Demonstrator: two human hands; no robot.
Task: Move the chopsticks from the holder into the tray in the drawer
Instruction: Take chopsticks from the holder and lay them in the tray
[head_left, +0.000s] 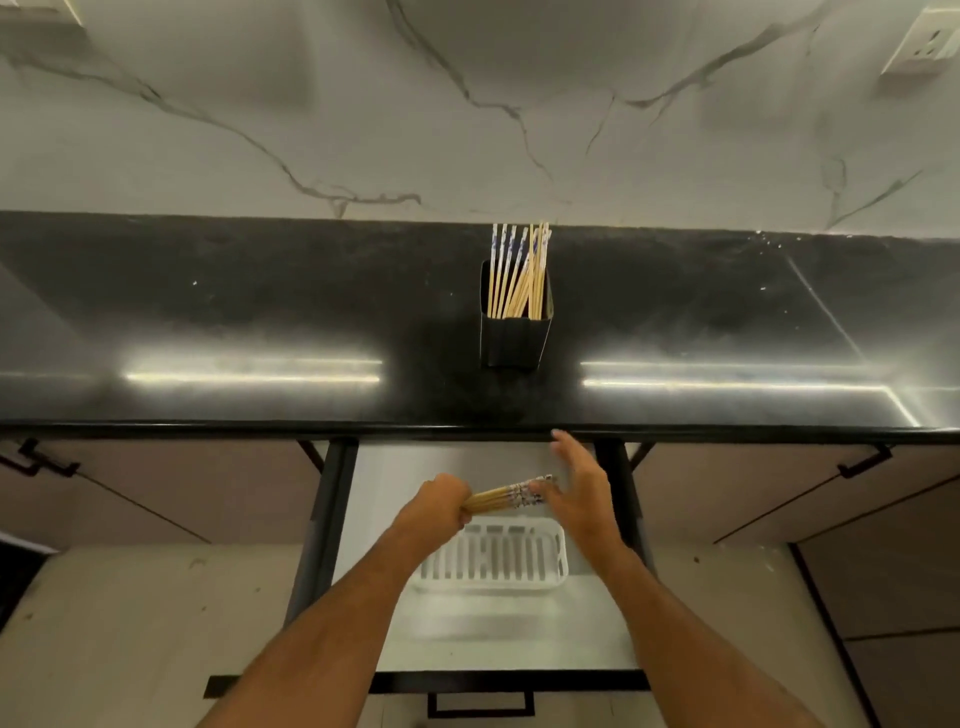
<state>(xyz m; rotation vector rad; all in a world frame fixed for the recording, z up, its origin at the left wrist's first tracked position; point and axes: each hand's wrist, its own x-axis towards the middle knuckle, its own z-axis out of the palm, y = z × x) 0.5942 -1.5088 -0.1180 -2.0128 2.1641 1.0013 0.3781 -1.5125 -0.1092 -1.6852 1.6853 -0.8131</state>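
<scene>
A black square holder stands on the dark counter with several bamboo chopsticks upright in it. Below the counter the drawer is pulled out, and a white slotted tray lies inside it. My left hand is closed around a bundle of chopsticks, held level above the tray's far edge. My right hand is flat with fingers apart, its palm against the patterned ends of the bundle.
The black counter edge runs just above my hands. Closed cabinet doors with black handles flank the drawer. The drawer's front handle is near the bottom. Marble wall with sockets behind.
</scene>
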